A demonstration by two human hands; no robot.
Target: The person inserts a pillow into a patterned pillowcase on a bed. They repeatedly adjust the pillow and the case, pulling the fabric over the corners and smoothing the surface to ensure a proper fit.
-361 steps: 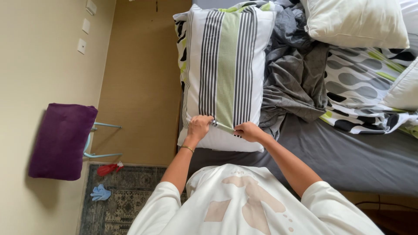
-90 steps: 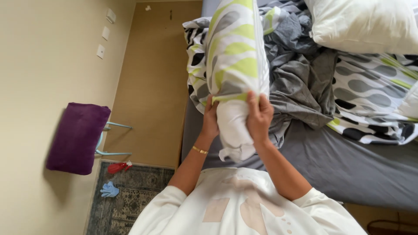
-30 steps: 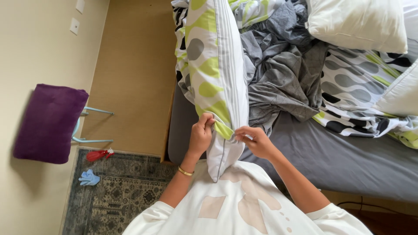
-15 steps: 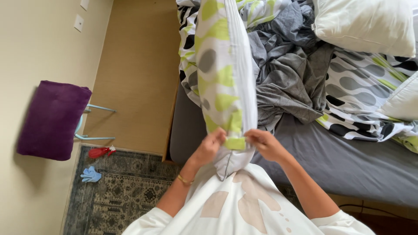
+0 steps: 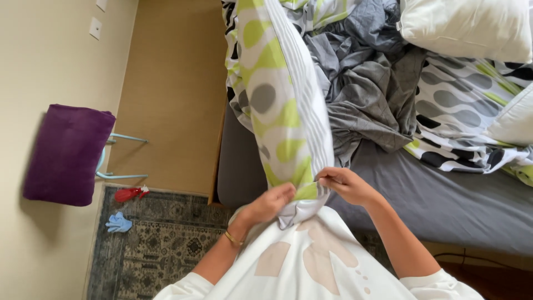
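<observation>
Green-spotted pillow (image 5: 277, 105) runs lengthwise away from us; left hand (image 5: 270, 203) and right hand (image 5: 345, 185) pinch its near end.

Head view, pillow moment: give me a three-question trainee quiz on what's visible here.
1. True or false: both hands grip the lower end of the patterned pillow.
2. Which item sits against the wall on the light blue metal frame? A) a purple cushion B) a white pillow C) a grey sheet
3. Fill in: the left hand's wrist wears a thin ____ bracelet.

Key:
1. True: the left hand and right hand both pinch the pillow's open cover end, near the person's chest.
2. A: the purple cushion; the white pillow and grey sheet lie on the bed.
3. Gold: see the bracelet.
</observation>
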